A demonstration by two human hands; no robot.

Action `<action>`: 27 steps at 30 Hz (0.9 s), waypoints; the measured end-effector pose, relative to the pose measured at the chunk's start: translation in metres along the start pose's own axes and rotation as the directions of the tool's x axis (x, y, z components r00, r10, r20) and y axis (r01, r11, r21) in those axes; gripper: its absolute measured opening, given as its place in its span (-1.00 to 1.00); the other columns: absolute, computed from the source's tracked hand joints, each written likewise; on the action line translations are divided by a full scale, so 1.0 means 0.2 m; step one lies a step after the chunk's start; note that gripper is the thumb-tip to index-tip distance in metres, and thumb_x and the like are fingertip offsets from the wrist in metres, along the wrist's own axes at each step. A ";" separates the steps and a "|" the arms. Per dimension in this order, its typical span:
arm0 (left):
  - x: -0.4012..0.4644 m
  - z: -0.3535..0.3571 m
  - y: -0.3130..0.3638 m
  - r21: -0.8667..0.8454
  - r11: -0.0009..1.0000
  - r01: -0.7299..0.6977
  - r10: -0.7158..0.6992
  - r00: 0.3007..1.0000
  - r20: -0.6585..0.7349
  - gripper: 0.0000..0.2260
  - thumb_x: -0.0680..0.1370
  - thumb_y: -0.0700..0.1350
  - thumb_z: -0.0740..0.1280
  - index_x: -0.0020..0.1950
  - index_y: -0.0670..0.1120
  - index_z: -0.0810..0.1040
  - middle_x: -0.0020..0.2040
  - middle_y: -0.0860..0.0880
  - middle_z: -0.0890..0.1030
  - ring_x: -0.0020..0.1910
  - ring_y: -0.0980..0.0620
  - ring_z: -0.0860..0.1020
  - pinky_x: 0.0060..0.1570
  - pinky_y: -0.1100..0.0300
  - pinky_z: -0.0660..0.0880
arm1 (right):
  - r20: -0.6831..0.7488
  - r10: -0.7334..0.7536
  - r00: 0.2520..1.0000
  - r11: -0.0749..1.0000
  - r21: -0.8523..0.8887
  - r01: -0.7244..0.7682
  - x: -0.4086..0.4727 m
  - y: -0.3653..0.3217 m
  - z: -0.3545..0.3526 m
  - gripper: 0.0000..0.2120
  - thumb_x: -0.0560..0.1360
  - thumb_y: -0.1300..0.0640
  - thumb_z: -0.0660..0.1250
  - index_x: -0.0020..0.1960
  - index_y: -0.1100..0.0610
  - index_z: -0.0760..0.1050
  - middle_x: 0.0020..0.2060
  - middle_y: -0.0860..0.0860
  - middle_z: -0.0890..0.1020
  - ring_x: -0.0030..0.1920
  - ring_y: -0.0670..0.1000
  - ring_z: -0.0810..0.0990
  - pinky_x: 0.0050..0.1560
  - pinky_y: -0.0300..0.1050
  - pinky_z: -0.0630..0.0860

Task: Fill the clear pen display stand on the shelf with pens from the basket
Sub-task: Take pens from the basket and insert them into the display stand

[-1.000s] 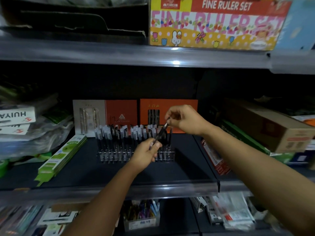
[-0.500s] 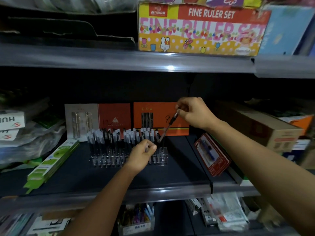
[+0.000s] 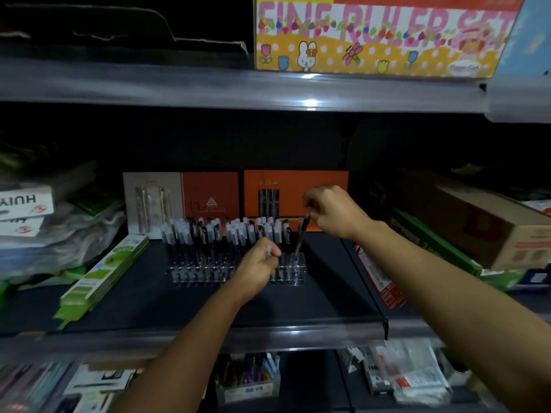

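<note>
- The clear pen display stand (image 3: 235,268) sits mid-shelf (image 3: 298,302), most slots filled; only its right end looks open.
- The right hand (image 3: 334,213), pinching a pen (image 3: 301,238) by its top, has swung it from a slant to nearly upright, tip now entering a right-end slot.
- The left hand (image 3: 259,265) stays curled round what looks like spare pens at the stand's front.
- The basket is not in view.

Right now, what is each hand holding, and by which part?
The right hand pinches a slim black pen by its top end, tip in the clear acrylic stand. The left hand grips a pale-capped pen, mostly hidden.
</note>
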State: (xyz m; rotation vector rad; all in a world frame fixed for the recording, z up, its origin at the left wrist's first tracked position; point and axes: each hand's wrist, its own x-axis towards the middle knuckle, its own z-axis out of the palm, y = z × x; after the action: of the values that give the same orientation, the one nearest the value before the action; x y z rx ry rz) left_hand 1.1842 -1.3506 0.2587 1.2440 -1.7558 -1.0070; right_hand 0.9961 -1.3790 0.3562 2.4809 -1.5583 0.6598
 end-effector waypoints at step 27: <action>-0.02 0.00 -0.03 -0.141 0.985 -0.103 0.103 0.995 -0.007 -0.77 0.53 -0.41 0.23 -0.15 -0.08 0.43 -0.22 -0.07 0.52 -0.26 0.05 0.50 -0.23 0.30 0.48 | 0.223 -0.014 0.975 1.000 -0.004 0.015 0.03 -0.06 0.13 -0.85 0.48 0.33 0.29 0.03 0.19 0.52 -0.19 0.05 0.57 -0.11 0.11 0.57 -0.14 0.00 0.53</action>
State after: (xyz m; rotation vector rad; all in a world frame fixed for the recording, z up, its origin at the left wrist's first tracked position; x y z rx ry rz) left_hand 1.1886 -1.3477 0.2528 1.0542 -1.6999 -1.0517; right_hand 1.0167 -1.3871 0.3358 2.6367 -1.6079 0.3845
